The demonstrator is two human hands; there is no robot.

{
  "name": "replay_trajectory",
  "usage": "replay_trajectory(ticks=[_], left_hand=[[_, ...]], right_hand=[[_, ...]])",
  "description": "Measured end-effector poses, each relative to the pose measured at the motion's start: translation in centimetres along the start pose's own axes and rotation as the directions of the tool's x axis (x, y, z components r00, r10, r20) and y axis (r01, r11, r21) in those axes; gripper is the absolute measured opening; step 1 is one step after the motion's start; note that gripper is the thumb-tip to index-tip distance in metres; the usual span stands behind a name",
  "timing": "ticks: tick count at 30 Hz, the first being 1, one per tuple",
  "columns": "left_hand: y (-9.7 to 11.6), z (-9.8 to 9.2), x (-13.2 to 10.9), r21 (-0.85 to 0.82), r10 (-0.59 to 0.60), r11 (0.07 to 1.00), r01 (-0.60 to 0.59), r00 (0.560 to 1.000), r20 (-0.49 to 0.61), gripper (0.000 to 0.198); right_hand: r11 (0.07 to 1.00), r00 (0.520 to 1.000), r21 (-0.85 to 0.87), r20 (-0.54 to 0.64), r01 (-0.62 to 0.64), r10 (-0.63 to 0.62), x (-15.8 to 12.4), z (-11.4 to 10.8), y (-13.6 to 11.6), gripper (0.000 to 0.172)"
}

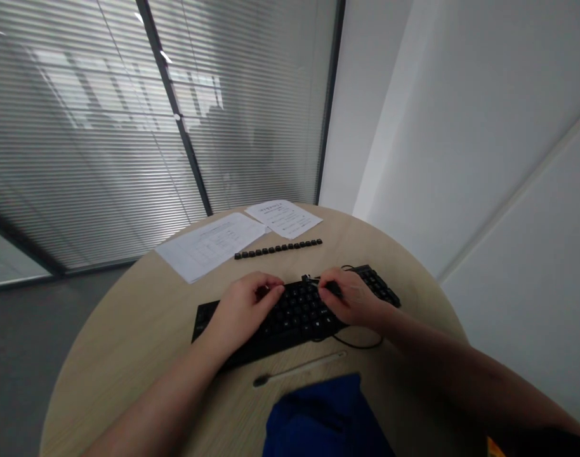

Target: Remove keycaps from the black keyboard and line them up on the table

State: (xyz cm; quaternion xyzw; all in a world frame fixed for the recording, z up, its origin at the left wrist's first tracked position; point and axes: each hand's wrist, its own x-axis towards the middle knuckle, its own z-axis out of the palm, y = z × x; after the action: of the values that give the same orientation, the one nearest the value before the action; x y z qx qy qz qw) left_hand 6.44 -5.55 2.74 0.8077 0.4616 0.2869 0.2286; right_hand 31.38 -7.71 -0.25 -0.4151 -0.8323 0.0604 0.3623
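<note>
A black keyboard (290,317) lies at a slant on the round table in front of me. My right hand (347,295) is closed around a small keycap puller (313,282), most of it hidden by the fingers. At the puller's thin end, over the keyboard's far edge, is a black keycap (306,278). My left hand (252,301) rests over the left part of the keyboard, thumb and forefinger pinched together near the top row. Whether anything is between those fingertips cannot be made out. Beyond the keyboard, several loose black keycaps (278,248) stand in a line.
Printed sheets (214,244) lie at the table's (113,330) far left, with another paper (285,218) overlapping them. A brush with a pale handle (302,368) lies nearer me, above blue cloth (318,416). A cable (361,346) loops by the keyboard. A white wall stands at right.
</note>
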Motion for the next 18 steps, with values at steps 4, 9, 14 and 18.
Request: replay_trajectory(ticks=[4,9,14,18], left_hand=[[0.5,0.9,-0.1,-0.123,-0.061,0.990,0.067,0.997,0.055,0.028],[0.5,1.1,-0.1,-0.187,-0.103,0.975,0.121,0.990,0.100,0.028],[0.5,1.3,-0.1,-0.191,-0.131,0.970,0.151,0.985,0.110,0.028],[0.5,1.4,-0.1,-0.217,-0.145,0.962,0.168,0.982,0.121,0.027]], right_hand=[[0.977,0.975,-0.026,0.067,0.213,-0.211,-0.1,0.7,-1.3,0.017],[0.910,0.911,-0.075,0.101,0.407,-0.399,0.2,1.0,-1.9,0.024],[0.867,0.884,-0.175,0.129,0.467,-0.450,0.3,1.0,-2.5,0.030],[0.859,0.880,-0.190,0.119,0.475,-0.460,0.2,1.1,-2.7,0.028]])
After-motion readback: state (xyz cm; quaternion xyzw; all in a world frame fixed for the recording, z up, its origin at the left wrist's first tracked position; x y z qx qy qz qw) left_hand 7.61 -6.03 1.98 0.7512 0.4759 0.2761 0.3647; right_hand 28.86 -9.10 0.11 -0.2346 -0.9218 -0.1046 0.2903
